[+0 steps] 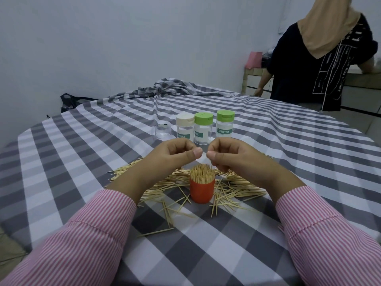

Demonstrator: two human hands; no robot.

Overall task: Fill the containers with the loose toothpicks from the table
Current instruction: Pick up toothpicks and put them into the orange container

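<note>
Toothpicks (237, 187) lie loose in a messy pile on the checked cloth of my desk (82, 162), close to the near edge. In the middle of the pile stands a red cup (202, 190), upright and packed full of toothpicks with their tips sticking out of the top.

My left hand (175, 159) hangs just above the cup, a bit to the left. Its fingers are curled and it pinches a few toothpicks; I can see a thin tip poking out by the fingers. My right hand (233, 159) hangs just above the cup on the other side. Its fingers are curled too, thumb pressed to fingers, but I cannot tell if it holds anything. My two thumbs are near each other, not touching.

Farther back, toward the middle of the desk, three clear jars stand in a row: one with a white lid (185, 126), then two with green lids (203, 127) (225, 123). Just left of the white one sits a clear glass (162, 131) with no lid.

Another person (321, 58) stands by the far right corner.
</note>
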